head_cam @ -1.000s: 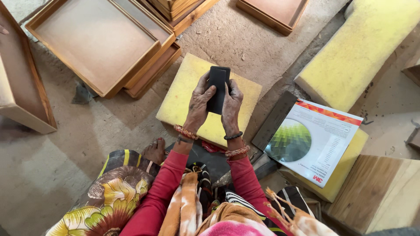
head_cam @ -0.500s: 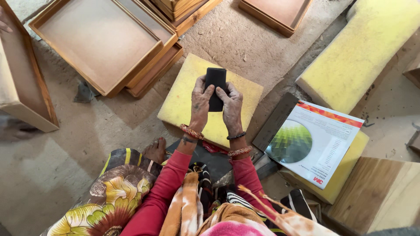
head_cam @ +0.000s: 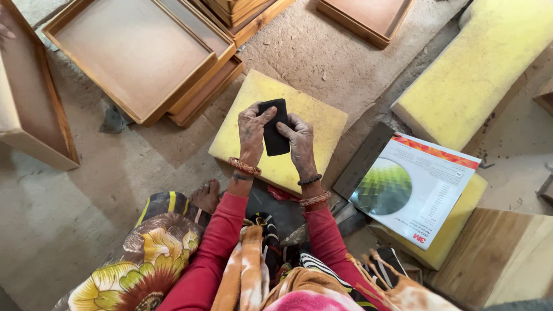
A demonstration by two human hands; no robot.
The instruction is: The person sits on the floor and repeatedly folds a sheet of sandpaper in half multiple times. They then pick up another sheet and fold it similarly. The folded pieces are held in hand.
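Note:
Both hands hold one small black rectangular sheet, folded or stiff, upright in front of me. My left hand grips its left edge with the thumb on its face. My right hand grips its right edge. The sheet hovers over a square yellow foam pad lying on the dusty floor. Red sleeves and bangles show on both wrists.
Shallow wooden trays are stacked at the upper left, another tray at the top. A long yellow foam block lies at the right. A white printed packet rests on more foam. A wooden board sits lower right.
The hands and black sheet stay together over the foam pad; the sheet has tilted slightly and the fingers have shifted on it.

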